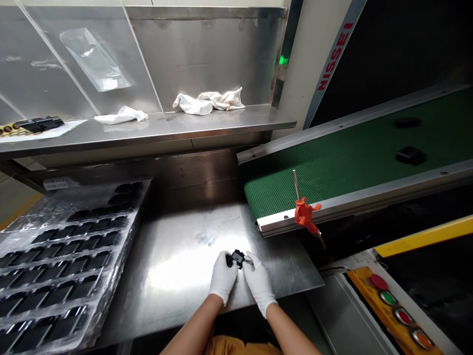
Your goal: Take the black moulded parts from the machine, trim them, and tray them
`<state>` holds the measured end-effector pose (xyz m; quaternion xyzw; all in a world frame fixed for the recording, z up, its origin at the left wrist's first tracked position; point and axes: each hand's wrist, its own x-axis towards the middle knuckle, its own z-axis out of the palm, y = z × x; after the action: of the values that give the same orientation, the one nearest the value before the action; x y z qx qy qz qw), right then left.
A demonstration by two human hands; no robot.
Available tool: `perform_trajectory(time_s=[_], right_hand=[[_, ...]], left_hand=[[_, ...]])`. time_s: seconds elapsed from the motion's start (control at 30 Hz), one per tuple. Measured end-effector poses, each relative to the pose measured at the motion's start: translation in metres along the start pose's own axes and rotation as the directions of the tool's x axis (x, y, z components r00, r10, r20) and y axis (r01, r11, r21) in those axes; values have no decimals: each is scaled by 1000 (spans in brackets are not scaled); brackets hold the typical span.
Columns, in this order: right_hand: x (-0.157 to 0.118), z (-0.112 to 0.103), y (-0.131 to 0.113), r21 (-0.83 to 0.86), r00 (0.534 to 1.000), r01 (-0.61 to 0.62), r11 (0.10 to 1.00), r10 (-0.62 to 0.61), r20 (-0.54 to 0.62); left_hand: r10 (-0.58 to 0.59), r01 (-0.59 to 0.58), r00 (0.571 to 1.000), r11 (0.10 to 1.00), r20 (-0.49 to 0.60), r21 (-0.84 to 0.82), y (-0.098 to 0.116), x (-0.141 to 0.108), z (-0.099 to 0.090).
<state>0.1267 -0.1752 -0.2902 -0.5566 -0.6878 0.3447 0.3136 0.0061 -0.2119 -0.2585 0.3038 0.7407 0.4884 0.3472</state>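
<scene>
Low over the front of the steel table (177,310), my two white-gloved hands are close together around a small black plastic part (238,258). My left hand (223,276) grips its left side, fingers and thumb closed on it. At the right edge of the part is my right hand (258,281), its fingers curled together in a pinch. Something thin and greyish shows at those fingertips, too small to name. The hidden side of the part faces the table.
Left, a plastic-covered tray (125,246) holds rows of black parts. A green conveyor belt (314,153) carries two dark parts (411,155). An orange air gun (305,213) hangs on its edge. White cloths (221,100) lie on the shelf (221,123). A button panel (391,305) stands lower right.
</scene>
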Motion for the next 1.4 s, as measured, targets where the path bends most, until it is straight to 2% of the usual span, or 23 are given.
perform_trajectory(time_s=[0.1,0.17,0.23,0.3,0.33,0.4,0.43,0.47,0.53,0.6,0.67,0.7,0.8,0.87,0.9,0.93,0.97,1.03,1.1,1.17,1.23,1.33,1.4], right_hand=[[-2,-9,-8,23,997,-81,996,81,8],[-6,-26,-19,-16,1000,12,1000,-13,-28],[-7,-54,-34,-113,972,195,974,-207,-113],[-1,-92,-50,-255,872,353,900,-415,-259],[6,-112,-57,-323,816,368,872,-469,-338],[28,-152,-68,-458,714,310,833,-522,-466],[41,-169,-71,-505,699,245,828,-512,-499],[56,-183,-71,-547,706,203,812,-508,-493],[85,-204,-67,-636,761,224,738,-541,-359],[107,-214,-58,-706,802,296,643,-569,-182],[120,-221,-51,-713,803,393,580,-594,-40],[123,-224,-50,-687,795,442,577,-607,1],[111,-240,-58,-489,795,536,689,-607,17],[88,-250,-69,-332,819,557,762,-570,67],[73,-254,-74,-281,818,573,770,-554,152],[56,-255,-77,-254,798,600,759,-544,259],[38,-253,-77,-242,759,631,737,-521,390],[2,-241,-69,-236,662,656,717,-396,637],[-29,-220,-53,-253,560,653,713,-230,796],[-50,-197,-36,-302,511,654,694,-111,853],[-58,-175,-24,-343,507,658,670,-57,860],[-54,-156,-20,-364,504,665,652,-32,863],[-47,-152,-22,-347,470,658,669,-5,882]], left_hand=[[-114,113,993,993,-23,-46,6,0,-6],[-218,228,972,966,89,-123,9,-2,-12],[-257,306,936,932,241,-195,11,-8,-19],[-253,344,906,906,339,-245,12,-18,-25],[-256,369,891,890,375,-268,13,-25,-26],[-299,464,838,830,456,-309,14,-41,-26],[-333,529,797,788,504,-317,14,-49,-25],[-365,590,748,748,554,-304,14,-57,-22],[-413,676,644,701,644,-227,12,-69,-16],[-423,679,569,725,705,-113,4,-77,-8],[-397,600,538,800,744,-6,-7,-80,-1],[-380,548,532,836,757,34,-14,-81,2],[-368,471,500,875,784,110,-35,-80,9],[-440,550,480,825,759,131,-45,-80,11],[-493,613,462,778,737,136,-48,-80,12],[-546,680,442,721,712,130,-51,-80,12],[-596,744,422,658,683,115,-54,-79,12],[-676,832,384,549,629,82,-60,-78,14],[-732,867,374,494,569,65,-68,-77,16],[-769,874,379,480,514,73,-78,-76,19],[-790,873,386,480,476,88,-90,-76,20],[-792,855,418,509,446,102,-105,-78,17],[-784,836,445,537,432,113,-113,-80,13]])
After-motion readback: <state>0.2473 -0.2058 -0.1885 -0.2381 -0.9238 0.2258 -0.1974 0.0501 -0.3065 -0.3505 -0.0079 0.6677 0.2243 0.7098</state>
